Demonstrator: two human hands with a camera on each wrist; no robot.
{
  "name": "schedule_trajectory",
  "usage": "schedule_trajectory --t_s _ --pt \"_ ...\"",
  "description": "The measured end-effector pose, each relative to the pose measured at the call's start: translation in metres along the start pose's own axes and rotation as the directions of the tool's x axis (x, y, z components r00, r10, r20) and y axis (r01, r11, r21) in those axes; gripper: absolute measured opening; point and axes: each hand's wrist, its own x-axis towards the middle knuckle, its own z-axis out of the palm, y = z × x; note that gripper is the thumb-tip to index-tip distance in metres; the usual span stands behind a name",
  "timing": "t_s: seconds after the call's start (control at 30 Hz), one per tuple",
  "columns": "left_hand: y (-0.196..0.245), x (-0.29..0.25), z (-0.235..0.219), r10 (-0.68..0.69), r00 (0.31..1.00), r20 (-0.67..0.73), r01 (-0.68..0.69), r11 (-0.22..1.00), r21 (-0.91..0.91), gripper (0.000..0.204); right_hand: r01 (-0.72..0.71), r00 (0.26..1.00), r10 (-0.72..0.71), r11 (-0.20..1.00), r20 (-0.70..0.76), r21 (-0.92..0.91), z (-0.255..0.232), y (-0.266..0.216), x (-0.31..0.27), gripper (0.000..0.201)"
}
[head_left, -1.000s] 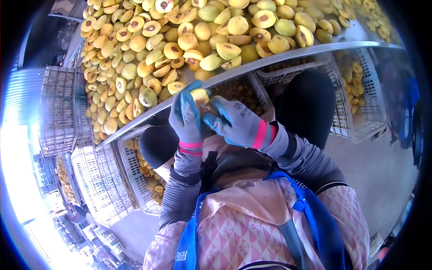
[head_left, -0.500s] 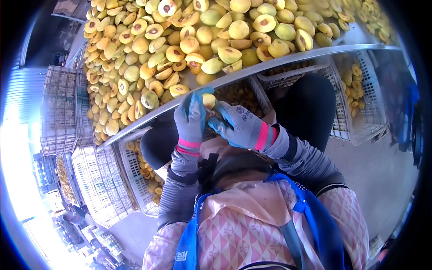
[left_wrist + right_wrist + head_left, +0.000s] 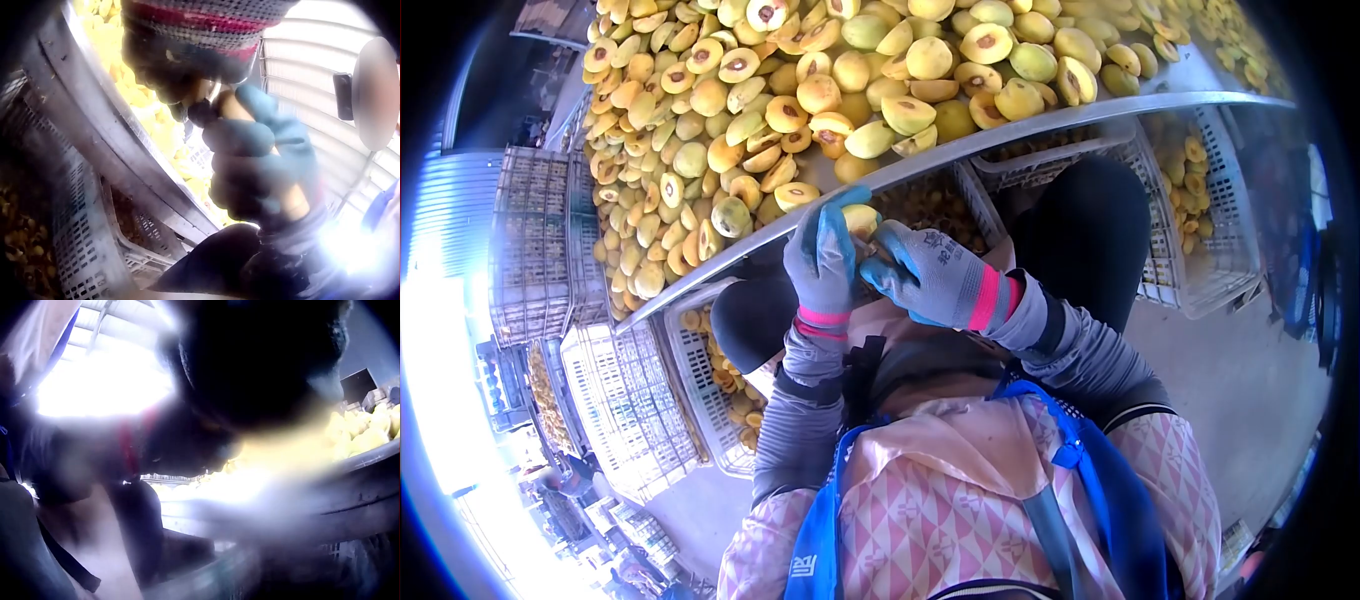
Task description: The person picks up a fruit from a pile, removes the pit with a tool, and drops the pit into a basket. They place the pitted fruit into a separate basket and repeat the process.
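Note:
In the head view, my gloved left hand (image 3: 821,262) holds a yellow peach half (image 3: 860,221) between thumb and fingers, just in front of the table's metal edge. Close against the fruit is my gloved right hand (image 3: 930,272), its fingers curled. From the left wrist view, that right fist (image 3: 244,153) grips a tool with a tan handle (image 3: 293,201); a curved metal end (image 3: 214,91) shows beside the left hand (image 3: 187,59). The contact between metal and fruit is hidden by the fingers. In the right wrist view the hands are dark and blurred.
Halved yellow peaches (image 3: 730,110), many with brown centres, cover the table behind its raised metal rim (image 3: 1040,122). Plastic crates (image 3: 705,375) of fruit stand beneath and beside it. Another crate (image 3: 1225,230) is at right. My knees (image 3: 1090,230) sit under the rim.
My left hand and the peach half have shifted slightly right, closer to the right hand. Both hands keep their grips. The head view itself moved a little.

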Motion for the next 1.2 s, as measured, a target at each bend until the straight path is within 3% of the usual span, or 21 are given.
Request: schedule_trajectory --t_s 0.07,0.1,0.13,0.27,0.33,0.37,0.43,0.5,0.57,0.63,0.67,0.73,0.77,0.8,0.83,0.87,0.93,1.0,1.07,1.13,1.2 --pt "0.000 0.001 -0.003 0.005 1.000 0.018 -0.006 1.000 0.018 0.044 0.002 1.000 -0.003 1.000 0.004 0.030 -0.002 0.000 0.002 0.024" --pt "0.000 0.001 -0.005 0.011 0.999 0.033 -0.012 0.999 0.037 0.046 -0.279 0.957 0.238 0.910 0.165 0.307 -0.004 -0.002 0.003 0.023" --pt "-0.001 0.000 -0.004 0.012 0.999 0.032 -0.013 0.999 0.036 0.046 -0.545 0.836 0.397 0.675 0.378 0.497 -0.006 -0.003 0.004 0.023" --pt "-0.012 -0.002 -0.001 0.034 0.999 -0.005 -0.035 0.996 -0.083 0.052 -0.533 0.846 0.358 0.607 0.396 0.590 -0.010 -0.001 0.005 0.015" --pt "-0.016 -0.004 -0.001 0.074 0.997 -0.028 -0.076 0.993 -0.086 0.053 -0.623 0.782 0.330 0.415 0.528 0.663 -0.017 -0.004 0.007 0.012" --pt "-0.017 -0.003 -0.001 0.124 0.992 -0.029 -0.125 0.990 -0.061 0.052 -0.625 0.781 0.332 0.414 0.530 0.662 -0.016 -0.008 0.007 0.012" --pt "-0.016 -0.002 -0.003 0.176 0.984 -0.030 -0.177 0.983 -0.036 0.050 -0.433 0.895 0.354 0.837 0.272 0.335 -0.011 -0.017 0.008 0.011" --pt "-0.011 -0.002 -0.007 -0.074 0.994 0.082 0.081 0.993 -0.080 0.046 -0.355 0.927 0.302 0.899 0.222 0.256 -0.007 -0.014 0.006 0.011" --pt "-0.011 -0.004 -0.010 -0.060 0.995 0.083 0.065 0.996 -0.060 0.045 -0.281 0.951 0.250 0.944 0.180 0.175 -0.006 -0.013 0.004 0.012" --pt "-0.001 -0.004 -0.008 -0.010 0.998 0.062 0.010 1.000 0.009 0.043 -0.566 0.813 0.369 0.680 0.450 0.465 -0.013 -0.013 0.009 0.014" --pt "-0.004 -0.004 -0.006 -0.010 0.998 0.061 0.009 1.000 0.009 0.043 -0.565 0.814 0.368 0.681 0.450 0.465 -0.014 -0.009 0.009 0.014" --pt "-0.010 -0.001 -0.002 0.174 0.984 -0.035 -0.174 0.985 -0.014 0.043 -0.659 0.750 0.302 0.262 0.589 0.705 -0.015 -0.004 0.009 0.017" --pt "-0.010 -0.001 -0.003 0.176 0.984 -0.035 -0.176 0.984 -0.015 0.043 -0.658 0.751 0.302 0.264 0.588 0.705 -0.014 -0.005 0.010 0.017" --pt "-0.003 -0.001 -0.002 0.084 0.996 -0.008 -0.084 0.996 -0.024 0.043 -0.565 0.822 0.356 0.611 0.445 0.555 -0.012 -0.011 0.011 0.022" --pt "0.000 -0.001 -0.001 -0.009 1.000 0.020 0.010 0.999 -0.032 0.044 -0.424 0.893 0.342 0.858 0.293 0.290 -0.011 -0.014 0.010 0.028" --pt "-0.002 -0.004 -0.002 -0.012 1.000 0.018 0.013 0.999 -0.032 0.044 -0.426 0.891 0.343 0.857 0.296 0.289 -0.008 -0.013 0.007 0.028" --pt "-0.011 -0.007 -0.007 -0.097 0.995 0.023 0.099 0.993 -0.066 0.044 -0.209 0.970 0.195 0.975 0.145 0.082 -0.002 -0.010 0.004 0.029" --pt "-0.016 -0.010 -0.009 -0.091 0.996 0.012 0.092 0.992 -0.080 0.049 -0.231 0.963 0.210 0.966 0.169 0.113 -0.001 -0.011 0.003 0.029" --pt "-0.013 -0.011 -0.009 0.078 0.997 0.013 -0.076 0.994 -0.084 0.056 -0.250 0.957 0.221 0.957 0.190 0.144 -0.005 -0.011 0.005 0.029" --pt "-0.014 -0.010 -0.007 0.079 0.997 -0.020 -0.080 0.994 -0.078 0.059 -0.592 0.795 0.332 0.606 0.508 0.531 -0.014 -0.011 0.007 0.027" --pt "-0.012 -0.008 -0.006 0.084 0.995 -0.052 -0.088 0.993 -0.074 0.062 -0.626 0.767 0.389 0.626 0.510 0.465 -0.015 -0.019 0.011 0.026"
